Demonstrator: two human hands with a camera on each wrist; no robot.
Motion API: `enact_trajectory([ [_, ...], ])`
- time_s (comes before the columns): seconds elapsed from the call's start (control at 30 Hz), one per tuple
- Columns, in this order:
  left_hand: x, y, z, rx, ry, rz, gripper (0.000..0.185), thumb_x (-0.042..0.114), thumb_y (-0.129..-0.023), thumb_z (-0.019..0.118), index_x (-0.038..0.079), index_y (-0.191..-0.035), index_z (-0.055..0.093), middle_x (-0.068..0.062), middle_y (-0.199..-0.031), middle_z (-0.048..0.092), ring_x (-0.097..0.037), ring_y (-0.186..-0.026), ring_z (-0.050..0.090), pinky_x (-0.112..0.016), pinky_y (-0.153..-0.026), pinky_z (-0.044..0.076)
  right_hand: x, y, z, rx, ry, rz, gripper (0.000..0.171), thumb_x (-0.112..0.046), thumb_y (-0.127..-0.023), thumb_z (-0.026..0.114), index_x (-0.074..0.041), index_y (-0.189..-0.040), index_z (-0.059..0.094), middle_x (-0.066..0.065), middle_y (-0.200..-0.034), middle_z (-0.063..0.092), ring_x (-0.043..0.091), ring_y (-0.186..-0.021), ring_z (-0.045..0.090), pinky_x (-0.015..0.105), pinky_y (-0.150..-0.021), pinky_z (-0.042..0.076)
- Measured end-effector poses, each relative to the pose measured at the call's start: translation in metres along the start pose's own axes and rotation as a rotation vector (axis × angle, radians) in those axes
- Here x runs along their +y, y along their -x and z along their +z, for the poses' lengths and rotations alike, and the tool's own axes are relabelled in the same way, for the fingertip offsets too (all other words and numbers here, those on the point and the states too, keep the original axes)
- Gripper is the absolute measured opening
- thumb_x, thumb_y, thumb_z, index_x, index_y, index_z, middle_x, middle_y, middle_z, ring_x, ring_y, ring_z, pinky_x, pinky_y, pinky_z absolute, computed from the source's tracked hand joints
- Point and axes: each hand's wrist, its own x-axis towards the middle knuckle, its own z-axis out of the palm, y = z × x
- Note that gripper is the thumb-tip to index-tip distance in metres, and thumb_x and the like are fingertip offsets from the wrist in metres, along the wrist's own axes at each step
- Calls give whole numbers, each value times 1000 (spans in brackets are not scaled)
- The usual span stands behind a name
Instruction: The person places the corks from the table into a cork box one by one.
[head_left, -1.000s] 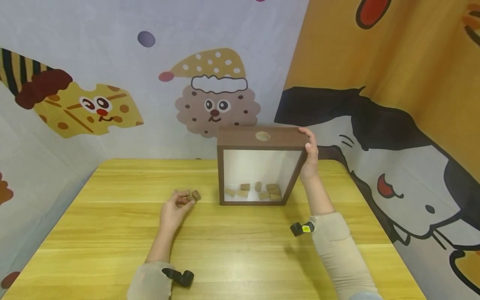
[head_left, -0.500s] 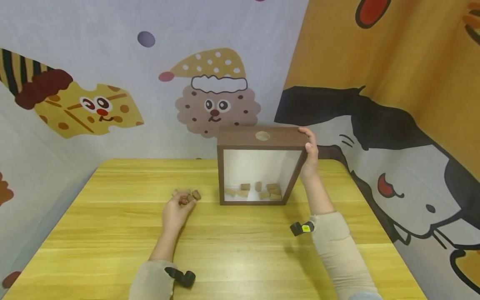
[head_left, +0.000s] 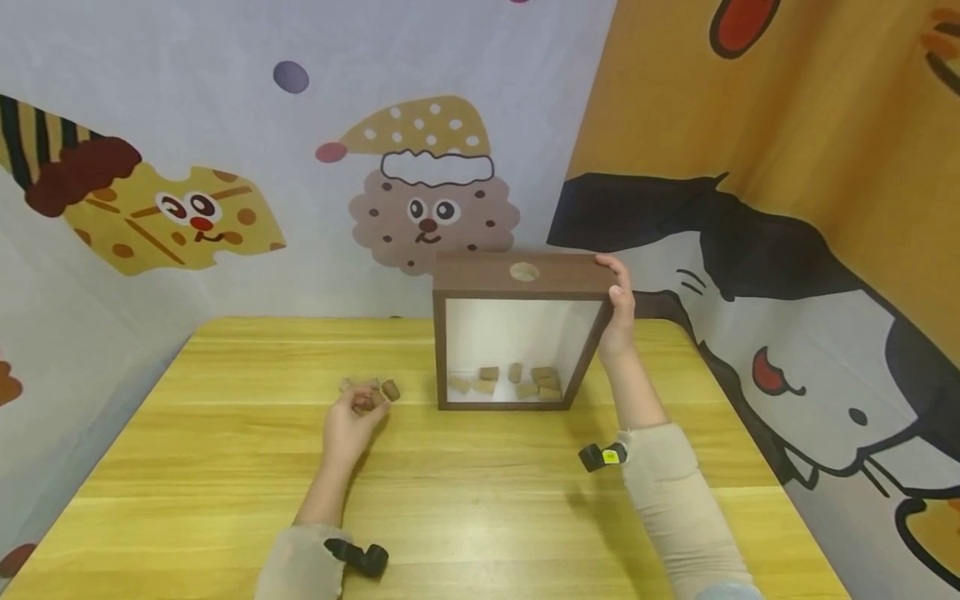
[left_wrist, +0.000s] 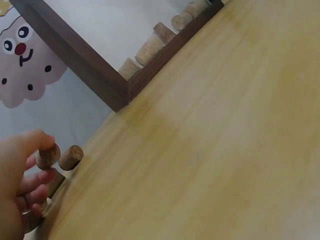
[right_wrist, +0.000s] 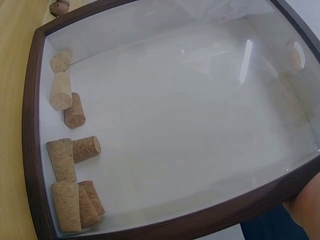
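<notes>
A dark brown wooden shadow box with a clear front and a round hole in its top stands upright on the table. Several corks lie inside along its bottom. My right hand grips the box's upper right corner. Left of the box, my left hand pinches a cork between thumb and fingers, at table level. Right beside it is a loose cork. Other corks lie behind the left fingers and are partly hidden by them.
The wood-grain table reaches back to a cloth backdrop printed with cartoon figures. Black wrist cameras sit on both sleeves.
My left hand shifts slightly among the loose corks and its fingers draw together round one. The right hand and the box stay where they were.
</notes>
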Motion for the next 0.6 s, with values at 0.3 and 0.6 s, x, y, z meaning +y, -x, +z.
enact_trajectory([
  [0.3,26,5,-7,42,130,94,29,6,-83,74,3,-108,59,-8,-97,64,-24,-80,54,-19,-62,45,0,1,0,-9,-11,-7,56,-45,-87,49,-8,-129,51,7,-122,50,20,-105,45,31,-89,35],
  [0.6,83,8,-19,55,177,174,33,5,-79,74,6,-109,60,-3,-96,64,-17,-79,53,-22,-63,42,1,-1,-1,-9,-2,-13,55,-46,-87,49,-11,-128,52,8,-122,50,22,-107,45,33,-89,33],
])
